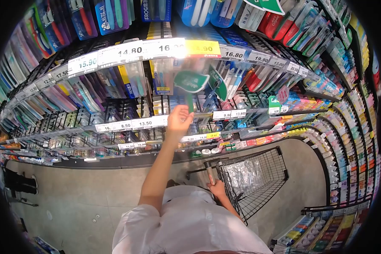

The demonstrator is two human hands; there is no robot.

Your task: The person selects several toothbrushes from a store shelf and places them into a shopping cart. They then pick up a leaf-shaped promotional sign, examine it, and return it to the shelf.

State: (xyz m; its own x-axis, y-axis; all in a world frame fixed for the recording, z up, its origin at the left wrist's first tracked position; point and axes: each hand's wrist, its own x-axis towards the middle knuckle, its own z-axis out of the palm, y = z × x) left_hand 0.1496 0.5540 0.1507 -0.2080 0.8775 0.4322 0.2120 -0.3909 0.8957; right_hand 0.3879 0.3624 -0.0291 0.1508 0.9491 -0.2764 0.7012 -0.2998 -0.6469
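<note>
Tiers of shelving (114,161) packed with hanging toothbrush packs curve across the upper view, above a grey floor (89,190). The person's white top (190,220) fills the bottom centre, and a black wire cart (264,169) stands to the right, a shiny silvery sheet (241,175) inside it. A blurred green sign (191,81) with white lettering is at the shelf front, directly above the left hand (180,120), with a second green sign (217,82) just to its right. The left arm reaches up, fingers curled in at the lower end of a green strip (190,103) below the blurred sign; whether they grip it I cannot tell. A yellow price label (202,49) sits above. The right hand (218,189), low and close to the body, is closed around the cart's handle (211,171).
</note>
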